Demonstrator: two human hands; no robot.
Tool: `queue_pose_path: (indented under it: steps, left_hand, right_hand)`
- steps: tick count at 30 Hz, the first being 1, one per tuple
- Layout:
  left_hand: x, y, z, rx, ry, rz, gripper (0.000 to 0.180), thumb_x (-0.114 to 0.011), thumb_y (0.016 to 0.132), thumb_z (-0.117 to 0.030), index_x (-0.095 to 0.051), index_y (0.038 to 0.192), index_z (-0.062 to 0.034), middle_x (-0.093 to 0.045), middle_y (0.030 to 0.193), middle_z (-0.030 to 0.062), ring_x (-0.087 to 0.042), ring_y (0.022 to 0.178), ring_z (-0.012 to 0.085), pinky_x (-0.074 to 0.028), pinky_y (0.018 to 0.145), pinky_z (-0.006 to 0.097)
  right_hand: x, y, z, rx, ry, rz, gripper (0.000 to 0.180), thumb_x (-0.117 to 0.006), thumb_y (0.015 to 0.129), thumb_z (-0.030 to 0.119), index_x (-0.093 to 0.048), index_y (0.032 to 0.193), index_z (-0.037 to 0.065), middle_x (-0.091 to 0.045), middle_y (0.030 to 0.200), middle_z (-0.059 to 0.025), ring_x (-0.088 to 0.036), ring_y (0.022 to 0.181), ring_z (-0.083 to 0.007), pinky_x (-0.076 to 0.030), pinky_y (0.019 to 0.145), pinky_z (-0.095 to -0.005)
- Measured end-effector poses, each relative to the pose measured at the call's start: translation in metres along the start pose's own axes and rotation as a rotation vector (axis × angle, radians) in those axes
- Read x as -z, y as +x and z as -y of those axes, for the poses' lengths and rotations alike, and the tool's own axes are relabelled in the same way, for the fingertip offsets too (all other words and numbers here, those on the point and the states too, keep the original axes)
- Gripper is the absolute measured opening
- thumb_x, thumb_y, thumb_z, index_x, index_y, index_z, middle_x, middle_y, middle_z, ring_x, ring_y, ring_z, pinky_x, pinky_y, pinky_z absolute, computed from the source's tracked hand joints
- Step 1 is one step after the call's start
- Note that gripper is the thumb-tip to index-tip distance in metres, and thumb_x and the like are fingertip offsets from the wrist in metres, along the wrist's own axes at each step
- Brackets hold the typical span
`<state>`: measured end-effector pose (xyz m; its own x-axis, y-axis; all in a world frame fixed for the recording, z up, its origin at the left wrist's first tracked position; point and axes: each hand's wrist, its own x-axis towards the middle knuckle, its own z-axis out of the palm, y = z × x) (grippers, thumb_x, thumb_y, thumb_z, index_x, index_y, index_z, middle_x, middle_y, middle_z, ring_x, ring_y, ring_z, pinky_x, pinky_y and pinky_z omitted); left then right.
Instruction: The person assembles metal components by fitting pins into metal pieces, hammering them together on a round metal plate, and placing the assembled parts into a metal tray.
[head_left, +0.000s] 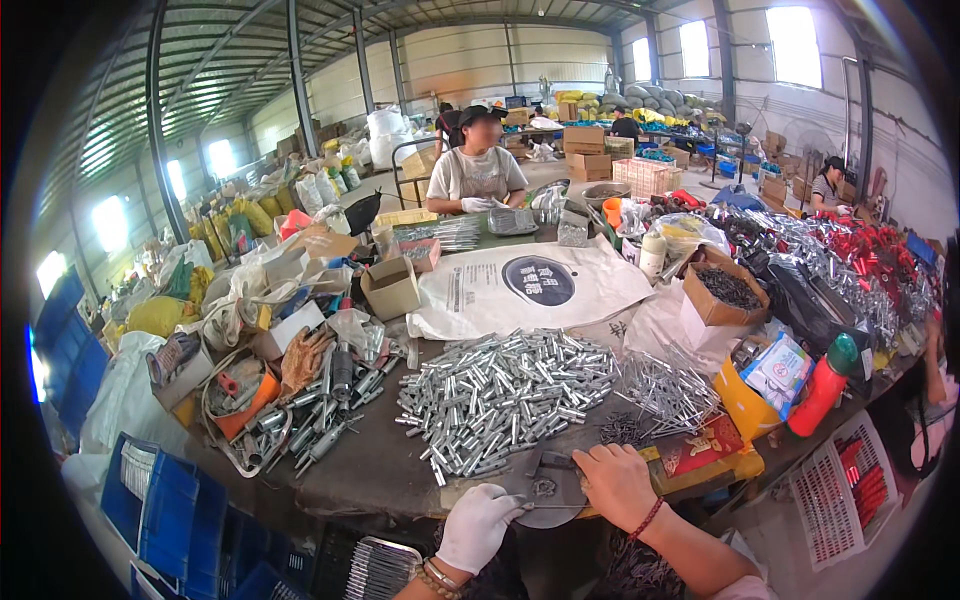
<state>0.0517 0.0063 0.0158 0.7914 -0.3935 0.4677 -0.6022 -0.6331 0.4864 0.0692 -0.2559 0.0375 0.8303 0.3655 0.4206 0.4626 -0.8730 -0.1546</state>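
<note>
My left hand (474,528), in a white glove, is low at the table's front edge. Its fingers are pinched on a thin metal rod (556,506) that runs to the right, below my right hand. Bare and with a red bracelet at the wrist, my right hand (617,485) has its fingers curled down at a dark metal fixture (548,463); what the fingertips grip is hidden. A small heap of tiny metal parts (543,488) lies on the plate between my hands. Just beyond is a big pile of silvery metal tubes (505,395).
Thin metal rods (668,392) and dark small parts (622,430) lie right of the pile. A white sack (450,300) spreads behind it. Hand tools (325,405) crowd the left; a red bottle (825,385) stands right. Across the table sits a person (478,175) with gloved hands.
</note>
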Motion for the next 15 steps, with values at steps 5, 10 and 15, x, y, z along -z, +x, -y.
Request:
queue_pose_path:
  steps: [5, 10, 15]
  left_hand:
    - [-0.002, 0.001, 0.012, -0.065, 0.049, 0.054, 0.014, -0.078, 0.085, -0.014, -0.078, 0.098, -0.0085, -0.067, 0.095, 0.009, -0.064, 0.099, 0.033, -0.053, 0.089, 0.044]
    - [-0.005, 0.01, 0.009, -0.088, 0.031, -0.115, 0.014, -0.079, 0.085, -0.011, -0.076, 0.098, -0.0079, -0.066, 0.093, 0.011, -0.065, 0.09, 0.0343, -0.054, 0.08, 0.045]
    - [-0.003, 0.008, 0.009, 0.005, -0.021, -0.058, 0.02, -0.082, 0.081, -0.005, -0.078, 0.1, -0.0076, -0.066, 0.096, 0.01, -0.065, 0.093, 0.0325, -0.053, 0.081, 0.042]
  right_hand:
    - [0.0, -0.005, -0.002, -0.084, 0.316, -0.066, 0.039, -0.077, 0.086, 0.014, -0.07, 0.125, 0.008, -0.061, 0.105, -0.0136, -0.064, 0.105, -0.0367, -0.053, 0.091, -0.046]
    - [0.035, -0.018, 0.015, -0.036, 0.455, -0.081, 0.048, -0.064, 0.084, -0.007, -0.069, 0.129, 0.007, -0.063, 0.104, -0.0157, -0.068, 0.089, -0.0404, -0.055, 0.075, -0.0456]
    - [0.038, -0.025, 0.025, 0.034, 0.297, -0.045, 0.059, -0.063, 0.082, -0.011, -0.069, 0.137, 0.009, -0.065, 0.097, -0.0111, -0.069, 0.082, -0.0337, -0.056, 0.07, -0.0412]
